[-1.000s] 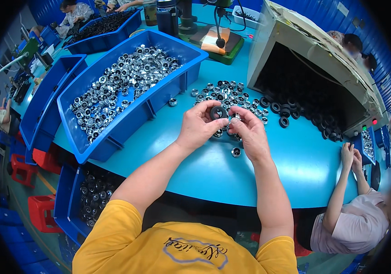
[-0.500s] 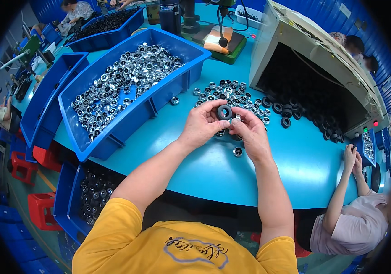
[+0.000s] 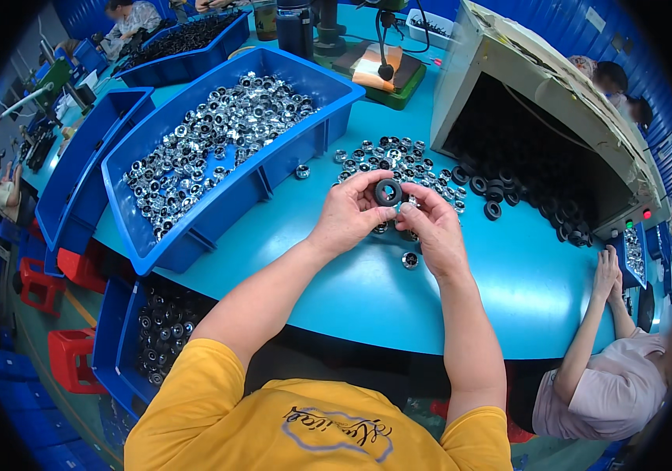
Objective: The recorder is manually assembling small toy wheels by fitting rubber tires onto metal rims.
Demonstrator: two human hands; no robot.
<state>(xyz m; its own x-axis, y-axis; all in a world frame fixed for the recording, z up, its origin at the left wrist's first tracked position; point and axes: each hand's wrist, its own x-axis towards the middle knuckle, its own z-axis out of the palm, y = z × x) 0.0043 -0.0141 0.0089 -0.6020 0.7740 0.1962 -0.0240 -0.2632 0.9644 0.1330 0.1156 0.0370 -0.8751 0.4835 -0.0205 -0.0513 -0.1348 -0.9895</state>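
Observation:
My left hand (image 3: 349, 216) pinches a black rubber ring (image 3: 380, 201) between thumb and fingers, its opening facing up toward me. Close beside it, my right hand (image 3: 436, 235) has thumb and fingers closed, the tips near the ring's right side. A silvery glint shows at those fingertips; whether it is a held part or one lying behind cannot be made out. Beyond both hands spreads a loose group of small chrome hubs (image 3: 393, 155) with dark centres. One single hub (image 3: 409, 260) lies on the turquoise table (image 3: 336, 290), just below my right hand.
A large blue bin (image 3: 230, 204) of chrome hubs stands at the left. On the right, a white open-fronted box (image 3: 452, 102) holds many black rings, some spilling out (image 3: 493, 210). A co-worker's hands (image 3: 606, 275) rest at the table's right edge. Red stools (image 3: 73, 361) stand at lower left.
The black ring has tilted slightly, so more of its opening shows. Both hands keep almost the same place.

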